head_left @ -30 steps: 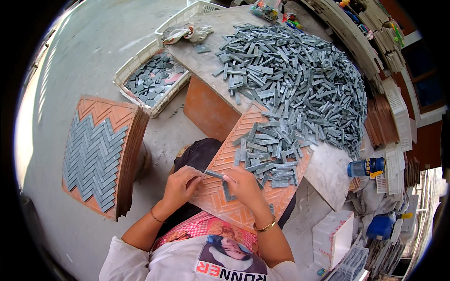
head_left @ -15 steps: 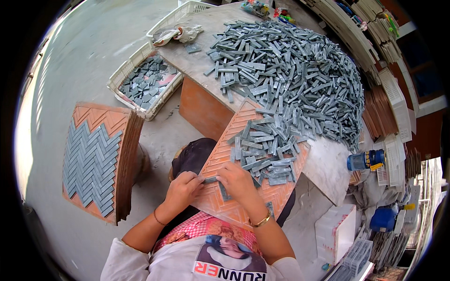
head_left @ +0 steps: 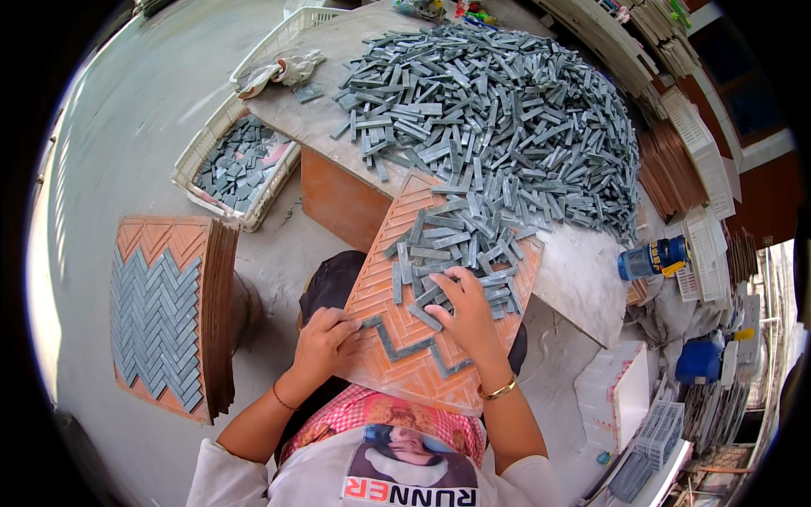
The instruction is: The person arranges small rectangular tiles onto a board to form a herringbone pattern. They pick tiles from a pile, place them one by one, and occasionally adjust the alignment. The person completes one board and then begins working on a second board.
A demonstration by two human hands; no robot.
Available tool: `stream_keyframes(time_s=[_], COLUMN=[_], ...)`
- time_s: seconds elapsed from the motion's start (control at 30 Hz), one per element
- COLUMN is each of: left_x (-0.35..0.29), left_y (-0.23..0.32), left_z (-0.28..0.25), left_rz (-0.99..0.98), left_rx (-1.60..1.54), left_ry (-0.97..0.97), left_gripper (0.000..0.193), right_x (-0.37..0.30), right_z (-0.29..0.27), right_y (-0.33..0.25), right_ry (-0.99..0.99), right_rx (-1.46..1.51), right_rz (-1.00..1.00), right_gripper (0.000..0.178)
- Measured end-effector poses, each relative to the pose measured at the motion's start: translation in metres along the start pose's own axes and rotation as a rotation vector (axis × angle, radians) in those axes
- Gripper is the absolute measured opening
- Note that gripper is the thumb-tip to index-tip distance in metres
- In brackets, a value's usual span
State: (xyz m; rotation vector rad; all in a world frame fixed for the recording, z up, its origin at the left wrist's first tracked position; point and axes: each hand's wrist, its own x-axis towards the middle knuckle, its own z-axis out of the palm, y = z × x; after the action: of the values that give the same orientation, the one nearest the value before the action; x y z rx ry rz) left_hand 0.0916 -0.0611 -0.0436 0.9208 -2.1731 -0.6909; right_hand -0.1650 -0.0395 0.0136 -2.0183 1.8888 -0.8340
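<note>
A grooved orange board (head_left: 384,279) lies tilted across my lap and against the table. Grey stone strips (head_left: 407,348) form a zigzag row in its lower grooves. At the board's left edge, my left hand (head_left: 323,345) has its fingers bent and pressed together beside the row's left end; what they hold, if anything, is hidden. My right hand (head_left: 465,317) is over the board with thumb and forefinger spread apart, reaching to a loose heap of strips (head_left: 456,237) on the board's upper part. No strip shows lifted between those fingers.
A large pile of grey strips (head_left: 507,118) covers much of the table (head_left: 583,279). On the left stands a stack of boards (head_left: 218,321), its top one filled with herringbone strips. A white crate (head_left: 193,160) holds small grey pieces. Gloves (head_left: 283,69) and a blue jar (head_left: 652,258) are nearby.
My right hand has left the zigzag row and moved up and right to the loose strips, its fingers spreading. The row is uncovered now. My left hand stays at the board's edge.
</note>
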Motion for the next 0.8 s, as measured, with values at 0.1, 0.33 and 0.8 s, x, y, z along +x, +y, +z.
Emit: stream_keyframes(time_s=[0.1, 0.33, 0.8], left_x=[0.002, -0.013, 0.106], left_y=[0.003, 0.007, 0.014], left_z=[-0.011, -0.027, 0.027], left_rz=[-0.056, -0.311, 0.172], left_rx=[-0.085, -0.157, 0.365], left_ry=[-0.025, 0.063, -0.316], left_gripper=[0.029, 0.021, 0.079], right_x=[0.007, -0.004, 0.019], right_z=[-0.01, -0.018, 0.001], right_y=[0.019, 0.016, 0.056], right_ry=[-0.031, 0.026, 0.025], right_rx=[0.065, -0.052, -0.26], right_rz=[0.163, -0.015, -0.512], right_gripper=[0.045, 0.055, 0.04])
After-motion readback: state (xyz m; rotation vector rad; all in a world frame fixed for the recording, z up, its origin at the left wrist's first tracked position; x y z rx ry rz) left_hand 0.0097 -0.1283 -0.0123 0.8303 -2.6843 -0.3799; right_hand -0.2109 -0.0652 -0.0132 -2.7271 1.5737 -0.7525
